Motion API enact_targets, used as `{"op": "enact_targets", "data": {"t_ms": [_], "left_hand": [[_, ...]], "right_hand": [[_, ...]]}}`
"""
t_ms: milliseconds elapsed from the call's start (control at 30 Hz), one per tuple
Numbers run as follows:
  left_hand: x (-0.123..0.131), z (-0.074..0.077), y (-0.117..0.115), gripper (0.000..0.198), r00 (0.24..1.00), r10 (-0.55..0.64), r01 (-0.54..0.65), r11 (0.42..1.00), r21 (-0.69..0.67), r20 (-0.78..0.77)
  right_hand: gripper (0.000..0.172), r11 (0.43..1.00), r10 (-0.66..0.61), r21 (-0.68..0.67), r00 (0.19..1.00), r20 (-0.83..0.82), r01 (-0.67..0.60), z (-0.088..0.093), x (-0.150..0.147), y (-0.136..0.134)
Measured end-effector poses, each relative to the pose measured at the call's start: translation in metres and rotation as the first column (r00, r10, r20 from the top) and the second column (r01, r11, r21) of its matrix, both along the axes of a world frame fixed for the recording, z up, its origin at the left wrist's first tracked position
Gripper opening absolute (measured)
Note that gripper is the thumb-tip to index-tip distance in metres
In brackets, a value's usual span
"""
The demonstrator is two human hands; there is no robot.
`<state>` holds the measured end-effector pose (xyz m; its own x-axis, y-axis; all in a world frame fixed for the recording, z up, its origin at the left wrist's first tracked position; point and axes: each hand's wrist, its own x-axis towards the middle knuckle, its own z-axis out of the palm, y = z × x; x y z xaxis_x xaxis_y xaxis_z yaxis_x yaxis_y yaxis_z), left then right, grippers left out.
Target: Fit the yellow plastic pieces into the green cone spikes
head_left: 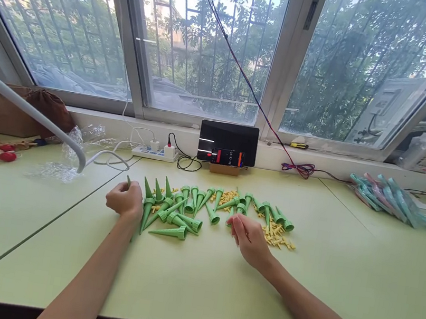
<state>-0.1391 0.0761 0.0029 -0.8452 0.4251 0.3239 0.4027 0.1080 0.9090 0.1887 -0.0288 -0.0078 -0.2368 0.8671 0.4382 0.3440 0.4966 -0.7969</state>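
- Barred windows (pixel 231 39) filled the top of the frame.
- A pale yellow-green table (pixel 197 290) spread across the lower half.
- Green spikes (pixel 169 232), cone-shaped with ridged collars, lay in a loose band across the centre, some resting on one another.
- A dark screen (pixel 228 135) stood upright just above the frame's centre, a lit phone (pixel 229 157) before it.
- The left hand (pixel 125 199), left of centre, was curled around a held spike (pixel 128 181), its tip showing above the fist.
- The right hand (pixel 251 237), right of centre, had its fingertips drawn together beside the spikes; whether they pinched anything I could not tell.
- Small yellow pieces (pixel 277 238) were scattered right of centre.
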Motion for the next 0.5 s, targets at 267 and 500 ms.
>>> {"op": "enact_targets", "data": {"t_ms": [267,500], "left_hand": [[0.0033,0.0018,-0.0001,0.009,0.993,0.067,-0.066,0.998,-0.017,0.1],[0.0032,0.0042,0.0018,0.009,0.991,0.093,-0.096,0.995,0.027,0.096]], "right_hand": [[0.044,0.999,0.01,0.036,1.0,0.003,-0.01,0.002,-0.0013,0.0002],[0.044,0.999,0.012,0.038,1.0,0.003,-0.013,0.0031,-0.0018,-0.0006]]}}
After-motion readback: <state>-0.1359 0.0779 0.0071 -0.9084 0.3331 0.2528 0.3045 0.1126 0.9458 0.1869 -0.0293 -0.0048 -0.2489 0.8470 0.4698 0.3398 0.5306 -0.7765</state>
